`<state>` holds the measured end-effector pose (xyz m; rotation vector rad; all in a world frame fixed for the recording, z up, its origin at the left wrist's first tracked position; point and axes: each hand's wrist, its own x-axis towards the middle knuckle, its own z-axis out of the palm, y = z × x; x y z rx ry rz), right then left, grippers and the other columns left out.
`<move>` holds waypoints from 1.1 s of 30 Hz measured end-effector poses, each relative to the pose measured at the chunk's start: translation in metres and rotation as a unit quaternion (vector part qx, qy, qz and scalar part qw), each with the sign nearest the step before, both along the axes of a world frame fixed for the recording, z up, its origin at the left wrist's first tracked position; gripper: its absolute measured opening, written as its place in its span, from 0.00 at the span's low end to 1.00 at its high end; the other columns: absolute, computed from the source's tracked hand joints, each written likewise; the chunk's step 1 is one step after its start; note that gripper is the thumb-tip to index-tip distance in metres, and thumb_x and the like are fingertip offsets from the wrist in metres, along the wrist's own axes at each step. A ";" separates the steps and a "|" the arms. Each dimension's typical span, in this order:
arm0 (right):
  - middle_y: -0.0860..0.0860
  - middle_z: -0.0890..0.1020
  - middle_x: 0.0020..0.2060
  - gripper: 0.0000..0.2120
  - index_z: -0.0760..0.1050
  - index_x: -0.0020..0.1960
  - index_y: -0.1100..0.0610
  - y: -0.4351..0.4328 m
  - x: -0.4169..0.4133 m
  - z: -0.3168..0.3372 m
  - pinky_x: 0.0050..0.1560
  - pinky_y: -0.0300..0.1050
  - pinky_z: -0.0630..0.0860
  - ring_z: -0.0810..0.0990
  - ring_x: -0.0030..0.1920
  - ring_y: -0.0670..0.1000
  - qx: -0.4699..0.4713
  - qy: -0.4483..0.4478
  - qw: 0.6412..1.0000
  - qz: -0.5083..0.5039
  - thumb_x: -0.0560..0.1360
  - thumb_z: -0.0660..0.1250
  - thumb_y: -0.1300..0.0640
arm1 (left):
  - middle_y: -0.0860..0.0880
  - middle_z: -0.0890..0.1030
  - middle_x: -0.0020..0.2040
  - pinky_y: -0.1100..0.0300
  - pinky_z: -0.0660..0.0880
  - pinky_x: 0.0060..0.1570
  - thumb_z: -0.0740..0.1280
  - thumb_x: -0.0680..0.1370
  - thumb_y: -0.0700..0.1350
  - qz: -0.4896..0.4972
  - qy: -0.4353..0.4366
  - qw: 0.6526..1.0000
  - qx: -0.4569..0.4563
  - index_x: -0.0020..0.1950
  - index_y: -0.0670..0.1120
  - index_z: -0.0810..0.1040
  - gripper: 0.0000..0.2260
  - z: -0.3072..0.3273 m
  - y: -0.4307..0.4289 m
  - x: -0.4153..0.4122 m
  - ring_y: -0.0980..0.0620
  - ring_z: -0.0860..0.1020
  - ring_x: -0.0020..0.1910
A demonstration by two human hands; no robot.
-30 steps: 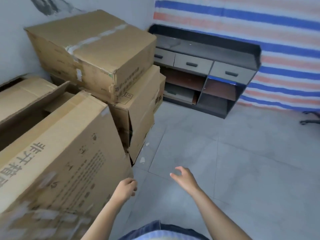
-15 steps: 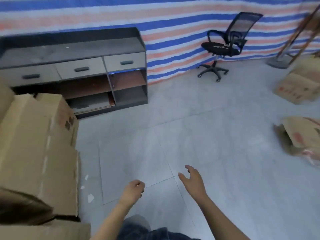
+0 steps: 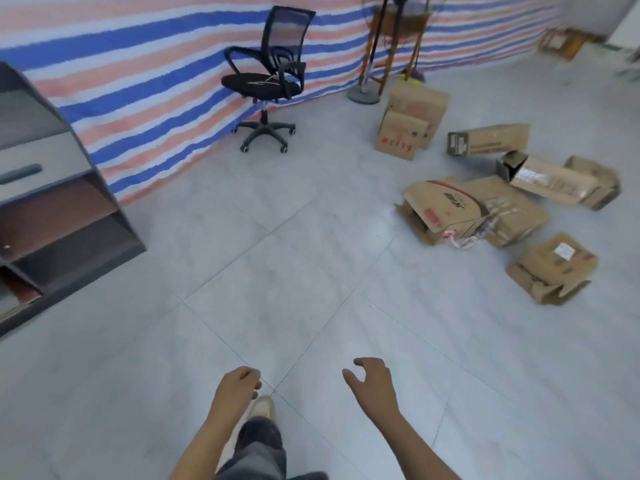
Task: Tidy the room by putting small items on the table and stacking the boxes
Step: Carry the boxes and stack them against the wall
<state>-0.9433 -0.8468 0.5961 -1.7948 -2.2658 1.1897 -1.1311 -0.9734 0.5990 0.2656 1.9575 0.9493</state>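
A black chair [image 3: 270,81] on wheels stands by the striped sheet [image 3: 138,74] on the wall. The cardboard boxes all lie on the grey floor [image 3: 277,271] to the right of the chair, and no hand touches them. Closest to the chair, a little box [image 3: 401,136] sits right in front of a bigger box [image 3: 420,100]. A round stand [image 3: 363,94] is between the chair and these two. Further right of the chair, a long box [image 3: 488,139] lies on its side. Right of the chair and closer to the person, a squashed box [image 3: 446,209] with red marks lies open. A torn box [image 3: 550,183] lies just past it. The labelled box [image 3: 554,268] lies furthest from the chair. A grey shelf [image 3: 52,209] stands to the left of the chair. Both hands hang in the air, well apart from the chair and closer to the person. The left hand [image 3: 239,388] has its fingers curled in loosely and holds nothing. The right hand [image 3: 372,379] has its fingers bent a little and apart, thumb out, and holds nothing. A pale shoe [image 3: 261,407] shows under the left hand.
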 end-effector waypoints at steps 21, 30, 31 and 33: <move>0.54 0.69 0.67 0.19 0.68 0.68 0.57 0.187 -0.058 -0.016 0.63 0.46 0.66 0.65 0.68 0.54 0.003 -0.006 0.950 -0.312 0.78 0.62 0.54 | 0.45 0.78 0.44 0.59 0.68 0.39 0.60 0.80 0.42 -0.190 -0.009 0.982 -0.009 0.42 0.44 0.75 0.08 0.003 0.305 -0.122 0.50 0.75 0.40; 0.56 0.69 0.66 0.19 0.68 0.68 0.58 0.412 -0.060 0.016 0.63 0.45 0.66 0.66 0.68 0.54 0.060 0.085 0.948 -0.302 0.79 0.61 0.54 | 0.47 0.78 0.42 0.61 0.68 0.38 0.60 0.79 0.42 -0.227 0.040 0.971 0.059 0.44 0.43 0.76 0.08 0.041 0.508 -0.097 0.52 0.75 0.39; 0.55 0.70 0.66 0.19 0.68 0.68 0.57 0.431 -0.061 0.019 0.63 0.44 0.65 0.66 0.68 0.54 0.062 0.087 0.952 -0.288 0.79 0.61 0.53 | 0.47 0.78 0.43 0.61 0.69 0.39 0.60 0.80 0.42 -0.223 0.036 0.972 0.067 0.43 0.44 0.76 0.08 0.043 0.522 -0.092 0.52 0.75 0.39; 0.54 0.71 0.65 0.19 0.69 0.68 0.56 0.462 -0.066 0.017 0.61 0.42 0.66 0.66 0.67 0.53 0.047 0.084 0.960 -0.265 0.79 0.61 0.52 | 0.47 0.79 0.44 0.61 0.69 0.39 0.60 0.80 0.42 -0.226 0.025 0.972 0.060 0.43 0.45 0.76 0.08 0.041 0.544 -0.082 0.52 0.76 0.40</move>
